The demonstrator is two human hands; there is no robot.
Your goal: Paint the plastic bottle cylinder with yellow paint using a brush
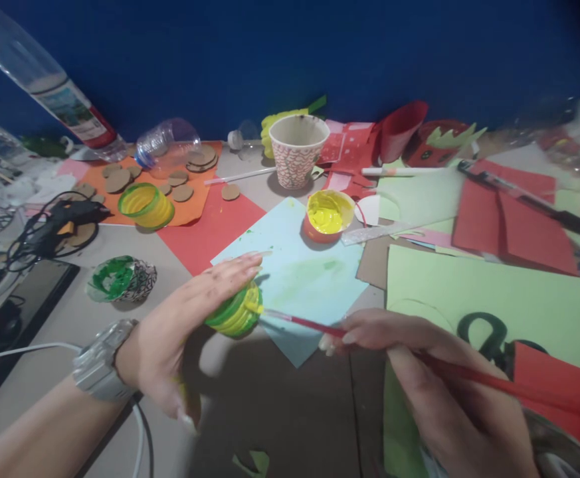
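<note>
My left hand (190,322), with a silver watch on its wrist, holds a small round piece painted in green and yellow bands (234,313). Its fingers lie along the top of the piece, and the thumb hangs apart below. In my right hand (434,372) is a thin paintbrush (319,326) with a red handle. The yellow brush tip touches the banded side of the piece. Just beyond, a small cup of yellow paint (325,214) stands on light blue paper (299,279). Left of my left hand lies a cup with green paint (117,277).
A similar yellow-green ring (146,206) sits on orange paper among cardboard discs (117,179). At the back are a patterned paper cup (298,149) and a tilted bottle (70,106). Cables and a black phone (20,318) lie left; green sheets (499,279) and scissors (483,332) lie right.
</note>
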